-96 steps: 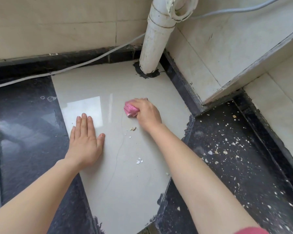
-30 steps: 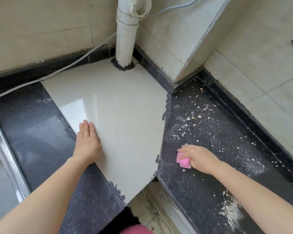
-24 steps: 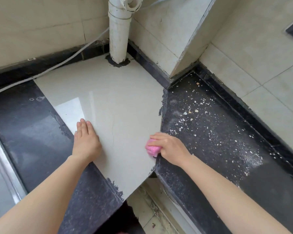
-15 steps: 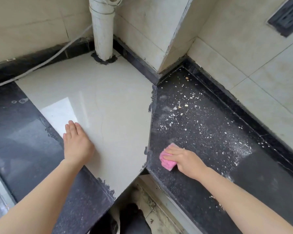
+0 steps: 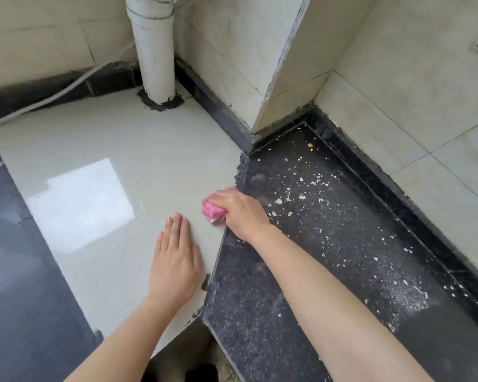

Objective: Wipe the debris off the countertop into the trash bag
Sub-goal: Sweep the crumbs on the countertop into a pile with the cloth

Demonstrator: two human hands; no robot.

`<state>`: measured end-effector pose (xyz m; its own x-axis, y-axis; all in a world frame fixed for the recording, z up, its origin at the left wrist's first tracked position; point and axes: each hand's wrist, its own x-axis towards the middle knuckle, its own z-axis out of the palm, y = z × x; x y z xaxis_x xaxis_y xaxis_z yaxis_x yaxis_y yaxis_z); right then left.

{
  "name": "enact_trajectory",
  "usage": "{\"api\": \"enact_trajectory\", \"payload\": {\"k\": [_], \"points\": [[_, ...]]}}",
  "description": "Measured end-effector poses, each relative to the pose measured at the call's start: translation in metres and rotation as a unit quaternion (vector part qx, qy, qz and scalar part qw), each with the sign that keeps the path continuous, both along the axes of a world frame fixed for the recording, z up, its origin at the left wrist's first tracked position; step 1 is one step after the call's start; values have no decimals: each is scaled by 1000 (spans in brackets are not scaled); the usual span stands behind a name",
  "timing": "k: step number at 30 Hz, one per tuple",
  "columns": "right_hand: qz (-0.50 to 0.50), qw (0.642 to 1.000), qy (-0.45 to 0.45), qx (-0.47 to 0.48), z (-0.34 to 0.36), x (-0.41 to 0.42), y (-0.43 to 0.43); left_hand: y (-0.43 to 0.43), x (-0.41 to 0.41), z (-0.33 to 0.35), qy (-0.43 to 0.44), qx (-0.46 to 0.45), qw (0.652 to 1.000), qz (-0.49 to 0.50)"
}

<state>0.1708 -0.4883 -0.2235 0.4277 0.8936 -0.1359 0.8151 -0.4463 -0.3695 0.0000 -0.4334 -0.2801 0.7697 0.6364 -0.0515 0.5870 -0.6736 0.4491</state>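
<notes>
My right hand grips a pink sponge on the seam where the pale cream tile meets the dark speckled countertop. White crumbs and flakes of debris are scattered over the dark countertop to the right of the sponge, with a dusty patch further right. My left hand lies flat with straight fingers on the cream tile, just left of the seam. No trash bag shows in view.
A white drain pipe rises from the back of the cream tile, with a cable running along the wall. Tiled walls and a projecting corner close in the back. Dark counter continues on the left; floor shows below the front edge.
My right hand has slid the sponge from the dark countertop leftward and away from me, onto the seam with the cream tile. My left hand has shifted right along the tile, closer to the seam.
</notes>
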Motion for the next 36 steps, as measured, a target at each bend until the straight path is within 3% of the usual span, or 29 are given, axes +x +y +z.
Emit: {"api": "enact_trajectory", "payload": {"k": [6,12,17,21,26,28,31,34,36], "points": [[88,994,-51,47,-19,-5,-120,-5,1,-2,4,28,999,26],[152,976,14,-153,35,-3,-190,-6,2,0,22,34,999,23],[89,995,3,-47,36,-17,-114,-6,3,0,20,26,999,28],[87,996,-16,-33,-3,-48,-73,-6,2,-2,4,23,999,32],[111,992,-52,13,-8,-70,-173,-6,0,1,-5,8,1000,24],[117,992,-33,-37,1,-74,-222,-7,0,2,-3,8,1000,20],[16,993,58,-102,20,-64,-248,-6,1,1,0,21,1000,22],[-125,984,120,-35,38,-30,-215,-4,16,5,-22,12,1000,18],[-149,984,94,15,44,3,-170,-5,35,8,-38,10,999,-16]]}}
